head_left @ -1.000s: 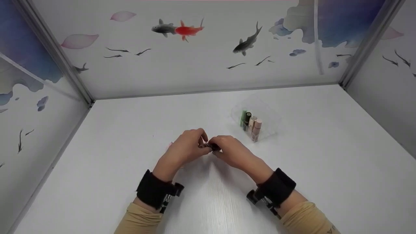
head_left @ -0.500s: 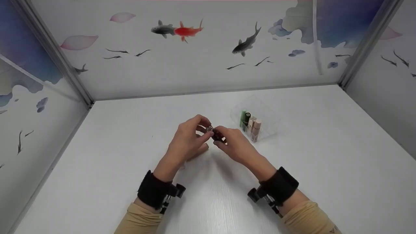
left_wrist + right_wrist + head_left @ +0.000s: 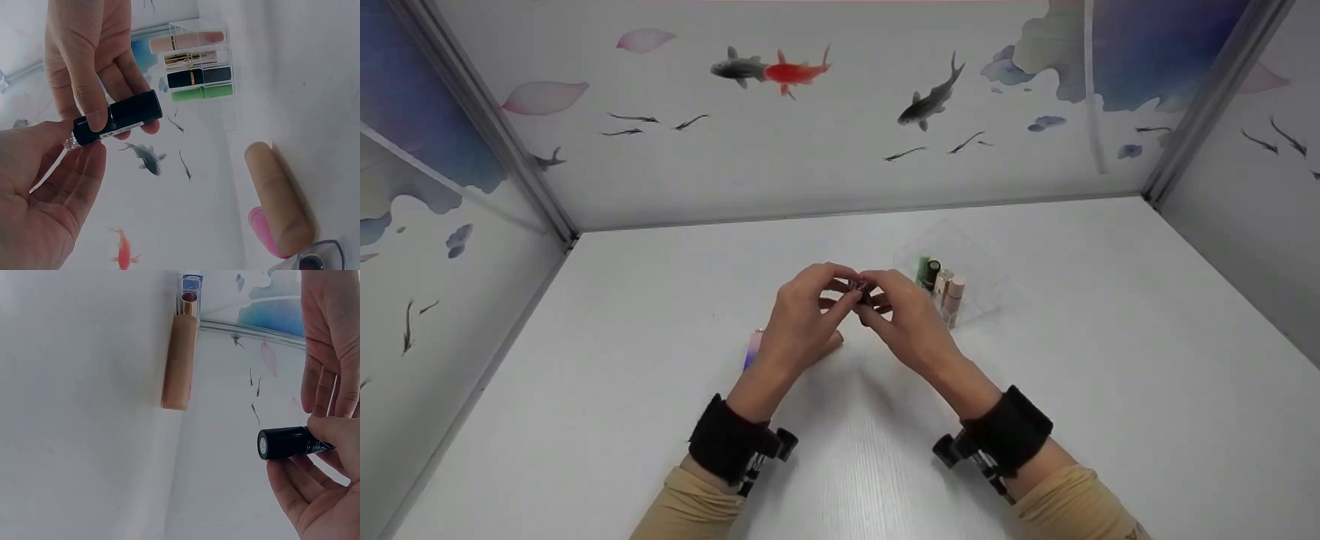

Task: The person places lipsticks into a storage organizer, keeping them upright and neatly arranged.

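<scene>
Both hands hold one black lipstick tube (image 3: 861,292) above the middle of the table. In the left wrist view the lipstick tube (image 3: 134,112) has a white label along its side and a clear, shiny end. My left hand (image 3: 808,311) pinches it near that clear end. The fingers and thumb of my right hand (image 3: 906,315) grip its black body. A round pale sticker marks the tube's flat end in the right wrist view. Beneath the left hand lie a tan tube (image 3: 278,197) and a pink object (image 3: 260,229), both partly hidden in the head view.
A clear organizer (image 3: 986,274) stands behind the right hand, with several cosmetic tubes in a row: green (image 3: 216,90), black, gold and pink. Beside the tan tube is a clear case (image 3: 336,246) with something dark red inside. Printed panels wall the table.
Both hands have risen and moved away from the body with the lipstick tube between them. The left hand has shifted slightly right, uncovering a pink and blue object beside its wrist.
</scene>
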`<control>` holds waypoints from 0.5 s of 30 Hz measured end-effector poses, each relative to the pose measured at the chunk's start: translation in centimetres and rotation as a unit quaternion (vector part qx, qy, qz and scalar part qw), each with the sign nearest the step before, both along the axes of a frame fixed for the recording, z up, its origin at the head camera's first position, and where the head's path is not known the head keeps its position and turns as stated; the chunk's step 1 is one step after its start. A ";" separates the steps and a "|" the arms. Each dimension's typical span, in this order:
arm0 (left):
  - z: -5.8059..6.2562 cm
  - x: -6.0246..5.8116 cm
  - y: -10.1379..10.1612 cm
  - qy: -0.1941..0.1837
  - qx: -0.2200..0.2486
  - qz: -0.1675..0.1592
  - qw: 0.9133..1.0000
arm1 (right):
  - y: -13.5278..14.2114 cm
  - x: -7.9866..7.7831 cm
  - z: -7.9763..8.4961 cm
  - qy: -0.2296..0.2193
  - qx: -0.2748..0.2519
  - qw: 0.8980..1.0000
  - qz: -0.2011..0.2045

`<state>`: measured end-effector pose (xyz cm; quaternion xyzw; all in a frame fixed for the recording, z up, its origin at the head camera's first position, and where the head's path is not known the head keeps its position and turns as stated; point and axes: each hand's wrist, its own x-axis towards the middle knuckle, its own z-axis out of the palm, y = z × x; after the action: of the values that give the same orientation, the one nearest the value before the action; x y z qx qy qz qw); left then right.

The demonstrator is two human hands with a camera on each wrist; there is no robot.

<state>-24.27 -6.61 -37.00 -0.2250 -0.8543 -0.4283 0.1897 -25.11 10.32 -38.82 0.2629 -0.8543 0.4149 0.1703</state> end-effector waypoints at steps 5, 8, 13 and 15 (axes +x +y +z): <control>-0.1 0.1 0.5 -0.002 -0.002 0.018 1.000 | 0.4 -0.2 0.3 0.008 -0.018 0.999 -0.030; -0.2 0.1 0.6 -0.012 -0.006 0.020 1.000 | 0.7 -0.4 0.5 0.000 -0.026 0.999 -0.036; -0.5 0.1 0.9 -0.011 -0.010 0.009 1.000 | 1.1 -0.6 0.7 -0.003 -0.035 0.999 -0.040; -0.6 0.1 1.2 -0.011 -0.012 0.004 1.000 | 1.2 -0.6 0.9 0.002 -0.034 0.998 -0.044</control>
<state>-24.18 -5.44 -37.57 -0.2186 -0.8625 -0.4197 0.1793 -25.71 11.51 -37.94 0.2199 -0.8500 0.4354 0.1987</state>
